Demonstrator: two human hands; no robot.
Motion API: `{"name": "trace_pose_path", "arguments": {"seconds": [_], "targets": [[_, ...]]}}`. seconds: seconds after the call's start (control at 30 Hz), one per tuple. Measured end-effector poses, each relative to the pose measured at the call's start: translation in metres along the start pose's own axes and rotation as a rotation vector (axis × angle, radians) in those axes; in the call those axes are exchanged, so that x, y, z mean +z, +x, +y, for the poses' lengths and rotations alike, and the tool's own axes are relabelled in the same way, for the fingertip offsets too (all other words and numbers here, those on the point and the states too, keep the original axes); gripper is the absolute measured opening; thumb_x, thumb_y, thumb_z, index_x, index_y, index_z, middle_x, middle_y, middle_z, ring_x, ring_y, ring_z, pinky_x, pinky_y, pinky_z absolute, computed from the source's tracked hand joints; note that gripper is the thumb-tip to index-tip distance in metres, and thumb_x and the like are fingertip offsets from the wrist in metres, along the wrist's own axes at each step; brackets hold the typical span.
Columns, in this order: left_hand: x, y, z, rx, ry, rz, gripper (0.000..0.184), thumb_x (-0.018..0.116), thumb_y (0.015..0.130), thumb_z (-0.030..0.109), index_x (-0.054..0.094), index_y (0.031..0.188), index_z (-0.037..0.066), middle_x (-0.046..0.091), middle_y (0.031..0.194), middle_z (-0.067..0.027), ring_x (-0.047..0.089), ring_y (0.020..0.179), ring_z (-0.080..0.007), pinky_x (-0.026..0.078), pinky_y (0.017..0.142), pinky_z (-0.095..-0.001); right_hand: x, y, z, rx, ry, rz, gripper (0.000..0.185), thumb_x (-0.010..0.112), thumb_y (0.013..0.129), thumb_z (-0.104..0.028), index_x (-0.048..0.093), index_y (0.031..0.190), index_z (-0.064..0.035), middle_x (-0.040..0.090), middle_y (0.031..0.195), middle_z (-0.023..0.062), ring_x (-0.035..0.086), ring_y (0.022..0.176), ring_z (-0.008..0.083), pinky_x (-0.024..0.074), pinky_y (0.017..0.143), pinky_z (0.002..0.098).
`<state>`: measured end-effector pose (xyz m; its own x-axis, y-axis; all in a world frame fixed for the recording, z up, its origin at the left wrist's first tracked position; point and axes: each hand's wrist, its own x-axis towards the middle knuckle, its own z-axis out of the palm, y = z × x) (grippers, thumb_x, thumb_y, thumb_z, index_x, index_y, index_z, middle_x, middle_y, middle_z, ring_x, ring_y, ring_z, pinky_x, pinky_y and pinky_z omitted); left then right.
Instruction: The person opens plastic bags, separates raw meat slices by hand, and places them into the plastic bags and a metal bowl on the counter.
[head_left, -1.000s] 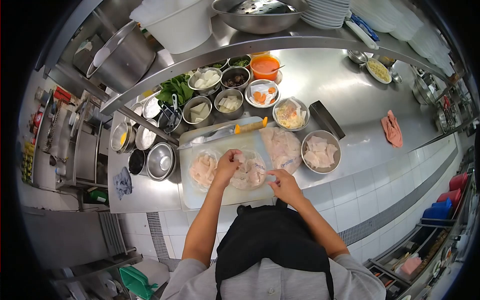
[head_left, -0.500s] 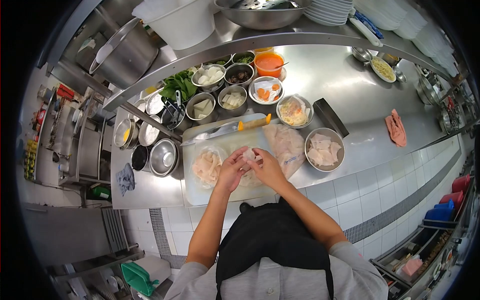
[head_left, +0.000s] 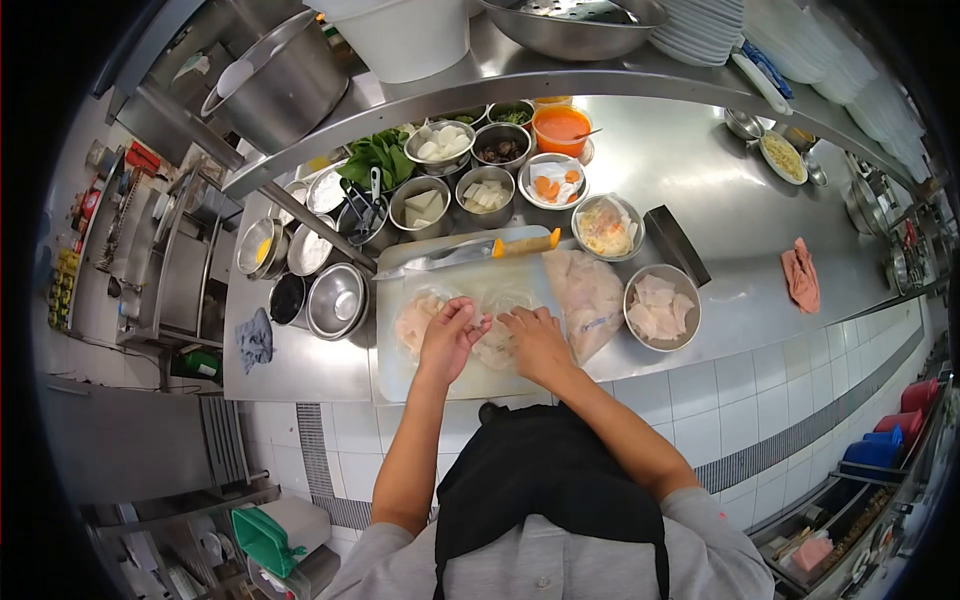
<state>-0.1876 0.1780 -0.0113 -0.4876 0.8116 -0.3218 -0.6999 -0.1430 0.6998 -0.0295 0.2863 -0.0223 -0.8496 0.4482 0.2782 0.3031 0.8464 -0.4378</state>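
My left hand (head_left: 452, 342) is held palm up over the cutting board (head_left: 430, 385), fingers loosely curled and apart, with nothing visible in it. Behind it lies a clear plastic bag of pale raw fillet slices (head_left: 415, 322), partly covered by the hand. My right hand (head_left: 538, 345) is back up, its fingers spread and reaching down onto a clear plastic bag (head_left: 495, 345) with pale contents in the middle of the board. A larger bag of pale fillets (head_left: 582, 295) lies just right of that hand. Along the board's far side rests a knife (head_left: 470, 255) with a yellow-ended handle.
A steel bowl of fillet slices (head_left: 662, 308) stands to the right, near a dark rectangular block (head_left: 678, 245). Several ingredient bowls line the back, including an orange sauce tub (head_left: 562, 128). A metal shelf (head_left: 500, 88) overhangs them. A pink cloth (head_left: 800, 275) lies far right.
My hands were together around a small pale translucent piece; now they are apart. The right hand has lowered to the plastic in the middle, and the left no longer shows the piece.
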Motion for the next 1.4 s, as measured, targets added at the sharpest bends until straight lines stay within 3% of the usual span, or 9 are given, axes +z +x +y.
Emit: {"name": "trace_pose_path", "arguments": {"seconds": [0.3, 0.43, 0.63, 0.87, 1.07, 1.17, 1.23, 1.27, 1.4], "targets": [[-0.008, -0.01, 0.017, 0.033, -0.035, 0.043, 0.028, 0.063, 0.093, 0.008, 0.055, 0.119, 0.004, 0.062, 0.1, -0.006, 0.067, 0.094, -0.0234, 0.054, 0.087, -0.0327, 0.025, 0.012, -0.013, 0.251, 0.576, -0.014, 0.017, 0.063, 0.088, -0.013, 0.067, 0.101, -0.0028, 0.068, 0.087, 0.014, 0.062, 0.084, 0.0339, 0.0494, 0.076, 0.0425], [-0.016, -0.028, 0.025, -0.022, 0.272, 0.095, 0.033, 0.065, 0.091, 0.007, 0.054, 0.122, 0.002, 0.063, 0.107, -0.0067, 0.066, 0.099, -0.0212, 0.052, 0.087, -0.0299, 0.021, -0.026, -0.04, 0.242, 0.612, 0.159, 0.013, 0.062, 0.088, -0.008, 0.064, 0.099, -0.0014, 0.067, 0.09, 0.0148, 0.063, 0.079, 0.0328, 0.0508, 0.071, 0.0393], [-0.034, -0.063, -0.012, -0.157, 0.55, -0.12, 0.039, 0.069, 0.087, 0.002, 0.055, 0.123, 0.001, 0.064, 0.111, -0.0082, 0.063, 0.106, -0.0155, 0.05, 0.091, -0.0281, 0.018, -0.055, -0.023, -0.137, 0.591, 0.128, 0.018, 0.065, 0.082, -0.002, 0.063, 0.1, -0.002, 0.066, 0.096, 0.0136, 0.064, 0.086, 0.0328, 0.052, 0.077, 0.0382], [-0.032, -0.075, -0.021, -0.058, 0.387, 0.008, 0.041, 0.07, 0.085, -0.001, 0.055, 0.124, 0.002, 0.063, 0.111, -0.0071, 0.06, 0.107, -0.0141, 0.049, 0.089, -0.027, 0.038, -0.033, -0.025, 0.027, 0.643, 0.117, 0.021, 0.063, 0.083, 0.001, 0.064, 0.104, -0.0014, 0.066, 0.1, 0.0149, 0.065, 0.09, 0.0331, 0.0527, 0.079, 0.0377], [-0.05, -0.037, 0.016, 0.36, 0.455, 0.225, 0.039, 0.068, 0.087, 0.001, 0.056, 0.123, 0.002, 0.061, 0.109, -0.0057, 0.062, 0.091, -0.0127, 0.052, 0.081, -0.0261, 0.025, 0.059, -0.076, 0.029, 0.75, 0.159, 0.028, 0.061, 0.084, 0.0, 0.063, 0.111, -0.0021, 0.066, 0.104, 0.0177, 0.065, 0.091, 0.0341, 0.0535, 0.078, 0.0391], [-0.049, -0.019, 0.052, 0.346, 0.756, 0.325, 0.032, 0.065, 0.088, 0.005, 0.06, 0.12, 0.003, 0.066, 0.103, -0.0101, 0.066, 0.084, -0.0195, 0.054, 0.078, -0.0303, 0.03, 0.08, -0.073, 0.063, 0.778, 0.024, 0.035, 0.061, 0.081, 0.001, 0.062, 0.116, -0.0015, 0.065, 0.109, 0.021, 0.065, 0.093, 0.0356, 0.0537, 0.08, 0.0397], [-0.062, -0.005, 0.058, 0.302, 1.419, 0.328, 0.028, 0.061, 0.088, 0.006, 0.063, 0.116, 0.005, 0.068, 0.095, -0.0166, 0.067, 0.082, -0.0308, 0.054, 0.078, -0.0382, 0.044, 0.082, -0.053, 0.185, 0.703, -0.004, 0.041, 0.061, 0.079, 0.001, 0.06, 0.12, -0.0011, 0.064, 0.112, 0.0233, 0.065, 0.093, 0.0374, 0.0538, 0.083, 0.0398], [-0.063, -0.002, 0.056, 0.383, 1.488, 0.384, 0.03, 0.062, 0.086, 0.008, 0.066, 0.116, 0.008, 0.068, 0.092, -0.0208, 0.065, 0.085, -0.0389, 0.051, 0.079, -0.0458, 0.052, 0.078, -0.043, 0.093, 0.586, 0.146, 0.038, 0.059, 0.082, 0.003, 0.061, 0.12, -0.0012, 0.066, 0.112, 0.02, 0.069, 0.08, 0.0303, 0.0549, 0.074, 0.0361], [-0.074, 0.001, 0.065, 0.503, 1.713, 0.31, 0.032, 0.065, 0.086, 0.012, 0.065, 0.118, 0.011, 0.068, 0.094, -0.0187, 0.065, 0.086, -0.0365, 0.051, 0.077, -0.0471, 0.035, 0.036, -0.016, 0.178, 0.569, 0.071, 0.033, 0.06, 0.082, 0.003, 0.064, 0.115, -0.0008, 0.067, 0.109, 0.0189, 0.068, 0.08, 0.0302, 0.0551, 0.072, 0.0362]]}}
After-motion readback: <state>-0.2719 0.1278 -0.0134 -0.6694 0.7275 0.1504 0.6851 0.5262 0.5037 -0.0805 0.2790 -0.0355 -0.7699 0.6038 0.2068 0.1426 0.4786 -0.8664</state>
